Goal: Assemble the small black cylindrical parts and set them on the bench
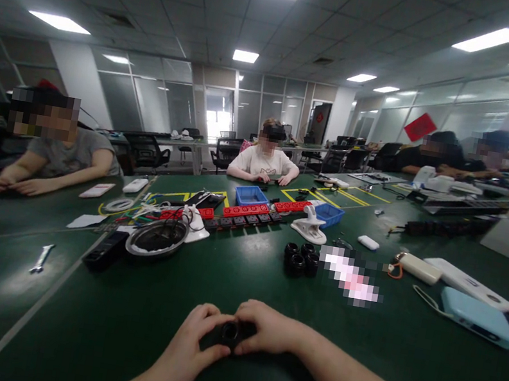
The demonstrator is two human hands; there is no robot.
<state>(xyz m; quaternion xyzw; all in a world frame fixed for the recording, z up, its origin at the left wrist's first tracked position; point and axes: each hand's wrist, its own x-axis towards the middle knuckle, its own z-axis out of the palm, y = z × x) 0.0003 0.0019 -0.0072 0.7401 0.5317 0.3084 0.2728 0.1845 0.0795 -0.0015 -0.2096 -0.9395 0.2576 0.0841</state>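
Observation:
A small black round part with a hole in its middle [229, 332] sits between my two hands, low over the green table near its front side. My left hand [196, 339] grips it from the left, thumb below and fingers above. From the right, my right hand [266, 329] closes its thumb and fingers about the other side. Part of the piece is hidden by the fingers, and its exact kind I cannot make out. Beyond my hands stands a cluster of several black ring-shaped parts [300, 260], which look similar.
On the green table [113, 336], a wrench [42, 258] lies left and a round metal dish [157, 238] farther in. Red and black strips [252, 219], a blue tray [252, 197] and a white clip [310, 226] lie ahead. A light-blue case [480, 317] is right. Co-workers sit around.

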